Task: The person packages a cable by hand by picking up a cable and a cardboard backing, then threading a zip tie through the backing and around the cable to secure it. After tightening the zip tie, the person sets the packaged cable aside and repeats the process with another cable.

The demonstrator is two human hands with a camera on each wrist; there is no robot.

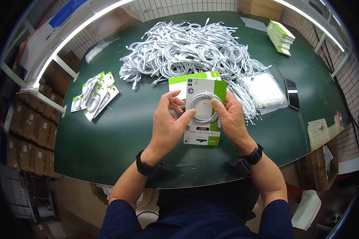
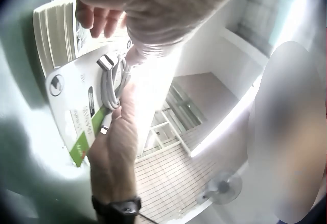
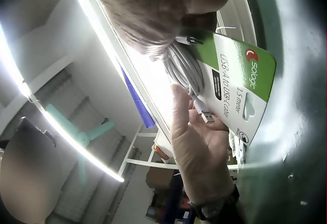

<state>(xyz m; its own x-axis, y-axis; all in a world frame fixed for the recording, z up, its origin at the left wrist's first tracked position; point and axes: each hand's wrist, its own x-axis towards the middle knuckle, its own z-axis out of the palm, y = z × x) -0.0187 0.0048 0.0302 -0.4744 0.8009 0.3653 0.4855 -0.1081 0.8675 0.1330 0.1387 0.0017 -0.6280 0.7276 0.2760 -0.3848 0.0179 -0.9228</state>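
A white and green cable packaging card (image 1: 206,137) stands between the hands, its print upside down in the head view. A coiled white USB cable (image 1: 194,104) lies against its face, with the USB-A plug (image 3: 206,117) hanging free at one side. My right hand (image 1: 234,119) grips the card's right edge, thumb pressing the coil onto it. From the other side, my left hand (image 1: 165,123) touches the coil with its thumb, its other fingers loosely bent beside the card. Behind stands a stack of similar cards (image 1: 177,83), partly hidden.
A large heap of white coiled cables (image 1: 187,51) covers the table's back. Carded cables (image 1: 93,95) lie at left. To the right are a bag of white ties (image 1: 267,92), a phone (image 1: 292,93) and a stack of folded cards (image 1: 280,38) on the green table (image 1: 119,139).
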